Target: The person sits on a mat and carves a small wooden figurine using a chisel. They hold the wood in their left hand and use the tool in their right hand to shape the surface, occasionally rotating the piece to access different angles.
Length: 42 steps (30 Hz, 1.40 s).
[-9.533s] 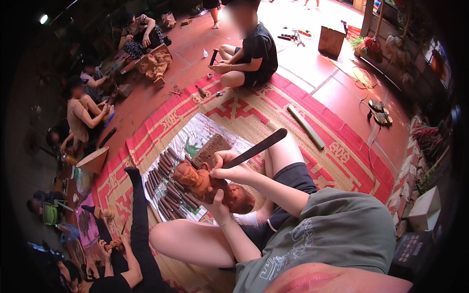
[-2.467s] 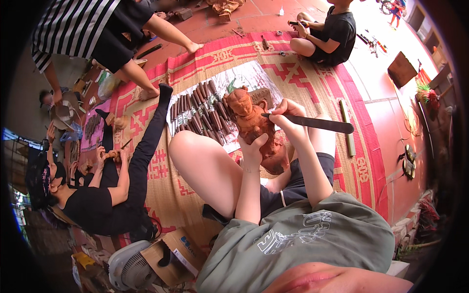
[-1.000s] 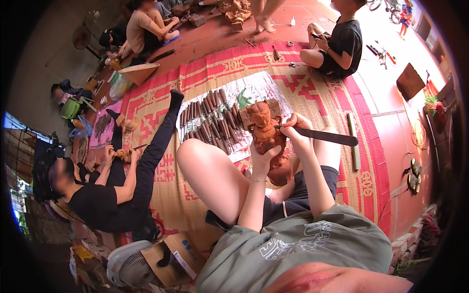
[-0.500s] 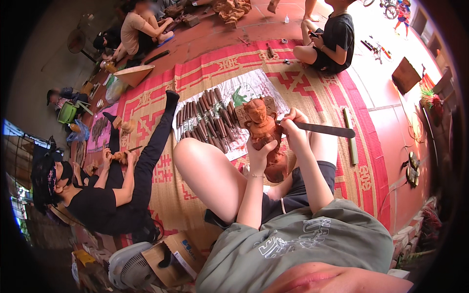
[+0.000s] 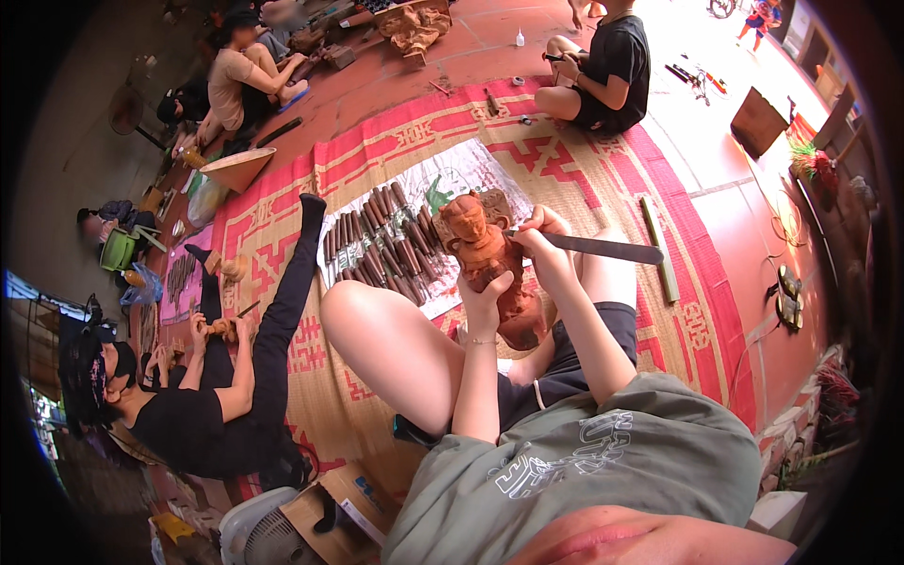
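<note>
A reddish-brown carved wooden figure (image 5: 482, 247) leans upright between my knees. My left hand (image 5: 485, 294) wraps round its lower middle, the thumb across the front. My right hand (image 5: 546, 237) is closed on a carving tool with a long, flat, dark handle (image 5: 607, 249), which sticks out to the right. The tool's narrow end meets the figure beside its neck and shoulder; the exact contact is too small to make out. Beyond the figure, carving tools with brown handles (image 5: 377, 231) lie in rows on a white printed sheet (image 5: 461, 165), next to a rough brown block (image 5: 499, 205).
A red-and-tan woven mat (image 5: 673, 174) spreads beneath me, with a greenish strip (image 5: 659, 250) lying right of my knee. At left a co-worker in black (image 5: 188, 410) holds a small carving. Another person (image 5: 612, 71) sits far right. A fan (image 5: 268, 537) and cardboard box (image 5: 353, 504) stand behind.
The whole view has shifted slightly, so most surroundings appear further left. Both my hands keep their holds on the figure and the carving tool.
</note>
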Each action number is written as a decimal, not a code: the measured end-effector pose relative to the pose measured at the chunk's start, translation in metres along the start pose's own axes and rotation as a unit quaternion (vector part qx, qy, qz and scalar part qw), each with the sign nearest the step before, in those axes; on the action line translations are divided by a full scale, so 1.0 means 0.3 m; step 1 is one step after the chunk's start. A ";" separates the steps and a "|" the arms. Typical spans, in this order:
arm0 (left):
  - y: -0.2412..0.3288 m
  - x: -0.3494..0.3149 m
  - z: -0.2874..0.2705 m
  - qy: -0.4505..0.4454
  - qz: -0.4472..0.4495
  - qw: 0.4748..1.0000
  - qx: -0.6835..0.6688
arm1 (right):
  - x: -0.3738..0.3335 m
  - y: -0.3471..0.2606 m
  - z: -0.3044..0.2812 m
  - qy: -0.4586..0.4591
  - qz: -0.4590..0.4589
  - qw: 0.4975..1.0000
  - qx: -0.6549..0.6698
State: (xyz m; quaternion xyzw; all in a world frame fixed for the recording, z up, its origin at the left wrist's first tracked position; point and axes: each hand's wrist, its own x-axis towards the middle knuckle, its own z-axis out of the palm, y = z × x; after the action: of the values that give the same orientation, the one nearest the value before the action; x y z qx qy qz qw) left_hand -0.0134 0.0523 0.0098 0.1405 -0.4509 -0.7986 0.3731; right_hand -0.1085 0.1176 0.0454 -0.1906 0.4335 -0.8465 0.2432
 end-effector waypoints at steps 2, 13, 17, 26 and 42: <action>0.006 -0.005 0.007 0.016 -0.005 1.000 0.011 | 0.001 -0.013 -0.001 -0.041 0.006 0.999 -0.026; -0.017 -0.011 -0.009 0.053 -0.010 0.998 -0.011 | 0.003 -0.005 0.006 -0.026 -0.026 0.999 -0.037; -0.011 -0.003 0.009 0.020 -0.010 1.000 0.012 | 0.015 -0.017 -0.009 -0.036 -0.021 0.998 -0.037; 0.001 -0.021 0.005 0.011 -0.006 0.999 0.052 | -0.002 -0.020 0.002 -0.049 -0.002 0.999 0.006; -0.097 0.019 -0.079 -0.005 -0.076 0.995 -0.057 | 0.011 0.006 -0.036 -0.069 -0.055 0.993 -0.075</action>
State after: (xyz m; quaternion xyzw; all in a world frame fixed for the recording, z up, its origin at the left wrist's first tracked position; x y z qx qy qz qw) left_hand -0.0176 0.0427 -0.0269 0.1484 -0.3944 -0.8499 0.3164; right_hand -0.1166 0.1217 0.0384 -0.2897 0.4665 -0.8086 0.2111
